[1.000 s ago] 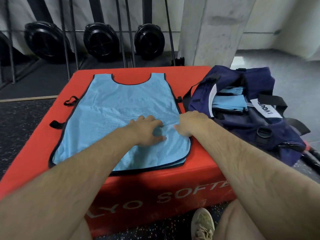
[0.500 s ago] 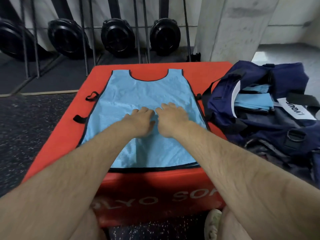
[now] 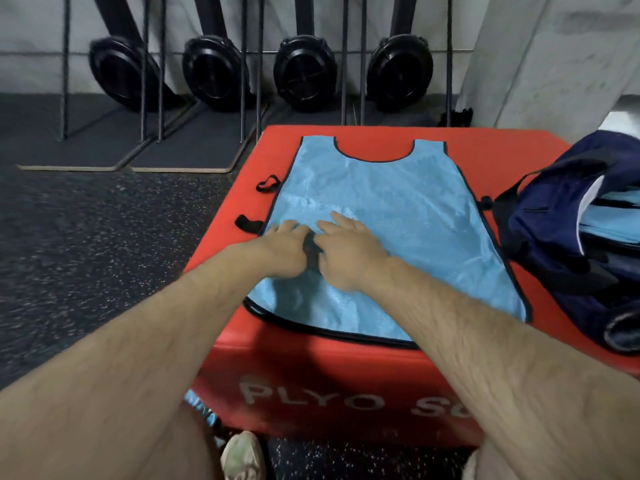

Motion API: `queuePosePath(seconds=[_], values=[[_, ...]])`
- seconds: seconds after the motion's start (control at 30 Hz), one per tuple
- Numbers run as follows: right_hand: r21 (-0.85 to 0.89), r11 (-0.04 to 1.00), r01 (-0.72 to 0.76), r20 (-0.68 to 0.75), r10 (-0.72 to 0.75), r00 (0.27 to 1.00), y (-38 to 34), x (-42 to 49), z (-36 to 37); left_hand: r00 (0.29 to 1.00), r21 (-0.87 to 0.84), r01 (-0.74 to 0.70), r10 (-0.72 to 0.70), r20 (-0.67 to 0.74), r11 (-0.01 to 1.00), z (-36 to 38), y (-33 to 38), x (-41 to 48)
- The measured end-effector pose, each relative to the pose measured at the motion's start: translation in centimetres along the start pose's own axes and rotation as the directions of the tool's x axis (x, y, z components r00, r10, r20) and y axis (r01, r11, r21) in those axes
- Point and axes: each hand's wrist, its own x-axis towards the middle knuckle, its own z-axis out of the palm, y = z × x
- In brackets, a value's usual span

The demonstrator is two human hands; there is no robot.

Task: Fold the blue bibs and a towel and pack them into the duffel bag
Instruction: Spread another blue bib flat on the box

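A light blue bib (image 3: 398, 216) with dark trim lies spread flat on the red plyo box (image 3: 346, 386), neck hole at the far end. My left hand (image 3: 282, 245) and my right hand (image 3: 349, 251) rest side by side on the bib's left half, fingers laid flat on the cloth and pointing away from me. The navy duffel bag (image 3: 561, 237) stands open at the right end of the box, with folded light blue cloth (image 3: 620, 223) inside it.
Black rubber gym floor (image 3: 86, 254) lies to the left. Several black machines (image 3: 304, 74) with metal bars stand along the far wall. A concrete pillar (image 3: 540, 53) rises at the back right. My shoe (image 3: 242, 455) shows below the box, with a bit of blue cloth (image 3: 201, 407) near it.
Both hands have slid left across the bib, from its right and middle to its left half. My view has swung left, so the duffel bag now sits at the right edge.
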Motion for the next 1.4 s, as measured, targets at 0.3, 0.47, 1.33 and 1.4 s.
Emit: queuePosePath(seconds=[0.3, 0.47, 1.33, 1.4], values=[[0.111, 0.994, -0.018, 0.006, 0.018, 1.0, -4.0, 1.3, 1.3, 0.993, 0.015, -0.059, 0.06, -0.104, 0.998, 0.6, -3.6, -0.7], [0.185, 0.98, -0.072, 0.075, 0.059, 0.995, -5.3, 1.1, 2.8, 0.998, 0.03, 0.045, -0.046, 0.053, 0.999, 0.1, -3.4, -2.2], [0.155, 0.887, -0.436, 0.032, 0.436, 0.899, 2.9, -13.0, 3.1, 0.954, 0.054, -0.201, 0.208, -0.216, 0.978, 5.1, 7.0, -5.4], [0.148, 0.914, -0.377, 0.044, 0.375, 0.926, 1.6, -12.8, 3.3, 0.962, 0.028, -0.222, 0.223, -0.159, 0.975, 6.2, 8.7, -5.7]])
